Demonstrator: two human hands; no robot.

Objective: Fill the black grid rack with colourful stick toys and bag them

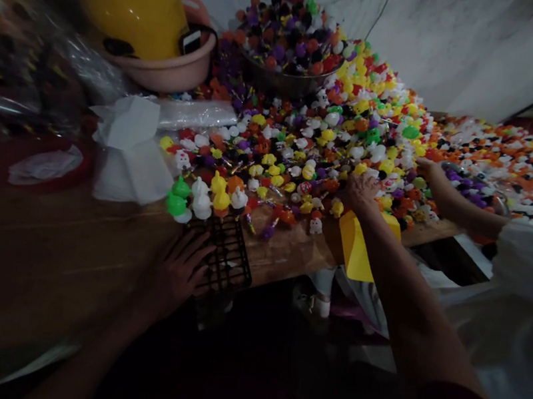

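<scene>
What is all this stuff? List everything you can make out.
table: one, brown, left and centre
toys: too many to count, mixed colours, on the table
metal bowl: one, grey, back
basin: one, pink, back left
helmet: one, yellow, in the basin
plastic bags: several, clear, far left
sheets: several, white, left of the toys
grid tray: one, black, table's near edge
container: one, yellow, right of the grid tray
co-worker's hand: one, bare, right
left hand: one, bare, at the grid tray
right hand: one, bare, at the toys
</scene>
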